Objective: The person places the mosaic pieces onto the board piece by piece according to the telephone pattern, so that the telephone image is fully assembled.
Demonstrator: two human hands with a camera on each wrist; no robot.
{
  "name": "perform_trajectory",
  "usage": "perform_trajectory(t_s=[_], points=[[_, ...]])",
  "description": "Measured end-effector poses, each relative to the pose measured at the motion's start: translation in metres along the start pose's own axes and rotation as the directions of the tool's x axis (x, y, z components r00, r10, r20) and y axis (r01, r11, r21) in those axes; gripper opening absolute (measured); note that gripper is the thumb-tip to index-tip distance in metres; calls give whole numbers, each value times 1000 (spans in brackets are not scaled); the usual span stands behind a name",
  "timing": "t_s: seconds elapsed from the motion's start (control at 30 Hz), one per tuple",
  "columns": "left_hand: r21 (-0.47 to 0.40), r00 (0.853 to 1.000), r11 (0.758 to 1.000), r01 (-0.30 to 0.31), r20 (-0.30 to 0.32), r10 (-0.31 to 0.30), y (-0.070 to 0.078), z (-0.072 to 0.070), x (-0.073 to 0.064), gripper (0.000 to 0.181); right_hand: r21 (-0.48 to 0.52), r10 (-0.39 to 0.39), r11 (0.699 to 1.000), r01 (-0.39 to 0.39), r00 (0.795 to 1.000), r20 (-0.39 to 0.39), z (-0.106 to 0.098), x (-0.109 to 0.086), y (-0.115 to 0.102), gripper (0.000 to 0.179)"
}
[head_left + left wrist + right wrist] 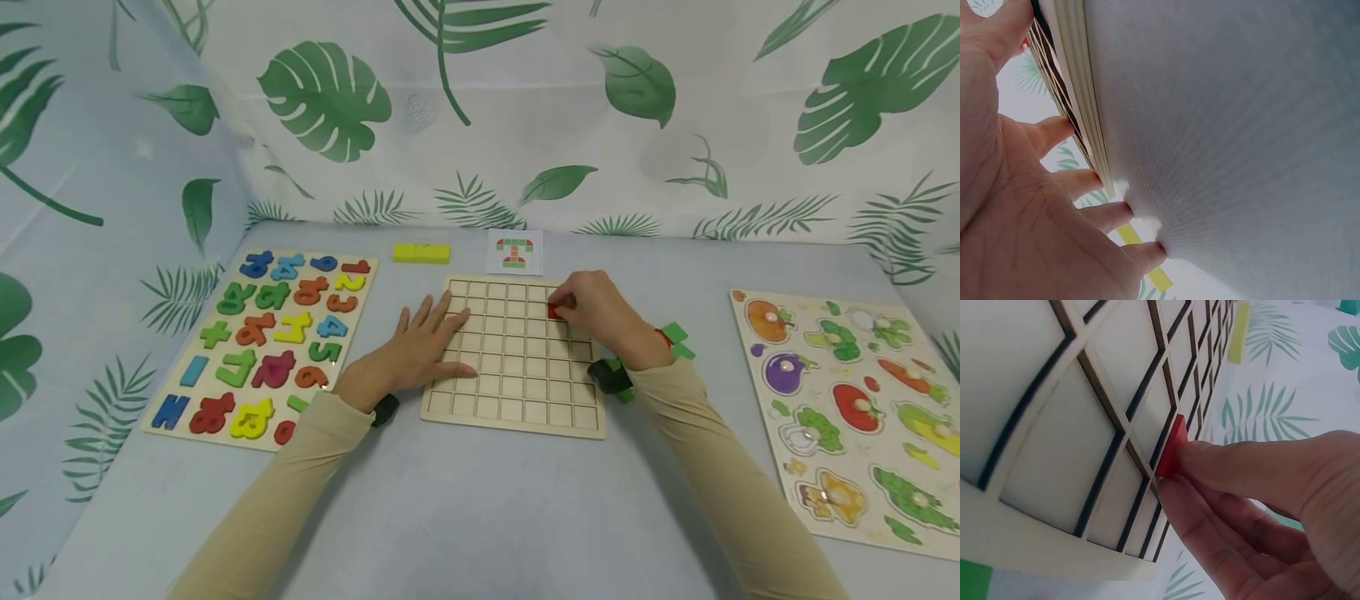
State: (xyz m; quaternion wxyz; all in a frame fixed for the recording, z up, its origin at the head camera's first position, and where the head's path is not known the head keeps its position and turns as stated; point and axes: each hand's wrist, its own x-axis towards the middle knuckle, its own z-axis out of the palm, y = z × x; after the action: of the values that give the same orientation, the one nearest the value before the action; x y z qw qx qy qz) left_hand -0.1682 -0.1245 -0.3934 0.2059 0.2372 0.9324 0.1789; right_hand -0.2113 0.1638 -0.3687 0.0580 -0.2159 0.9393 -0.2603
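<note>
Thumb and forefinger of the right hand (602, 315) are pinching a red tile (1174, 448), tilted at the upper right of the gridded board (513, 364); the left hand (420, 354) is resting, fingers spread, along its left edge. Seemingly the tile is being seated, the next move calling for squaring it; fingers are masking its cell, and the right wrist is partly hiding green tiles (675, 332)

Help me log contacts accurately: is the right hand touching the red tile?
Touching. The right wrist view shows it: the right hand pinches the red tile, its thumb against the tile's face with no gap.
</note>
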Motion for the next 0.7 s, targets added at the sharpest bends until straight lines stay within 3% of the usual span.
perform_trajectory(t_s=[0.27, 0.4, 0.57, 0.7], points=[[-5, 1000, 1000, -13, -11, 13, 0, 1, 0, 94, 21, -11, 1000, 11, 1000, -10, -2, -8, 2, 17], [-1, 1000, 1000, -18, -19, 18, 1, 1, -1, 94, 46, -24, 999, 27, 998, -58, -9, -19, 4, 20], [7, 1000, 1000, -18, -22, 18, 0, 1, -1, 94, 74, -44, 996, 53, 992, -117, -34, -36, 18, 22], [0, 1000, 1000, -16, -22, 16, 1, 0, -3, 93, 32, -82, 996, 86, 990, -117, -59, -48, 31, 21]])
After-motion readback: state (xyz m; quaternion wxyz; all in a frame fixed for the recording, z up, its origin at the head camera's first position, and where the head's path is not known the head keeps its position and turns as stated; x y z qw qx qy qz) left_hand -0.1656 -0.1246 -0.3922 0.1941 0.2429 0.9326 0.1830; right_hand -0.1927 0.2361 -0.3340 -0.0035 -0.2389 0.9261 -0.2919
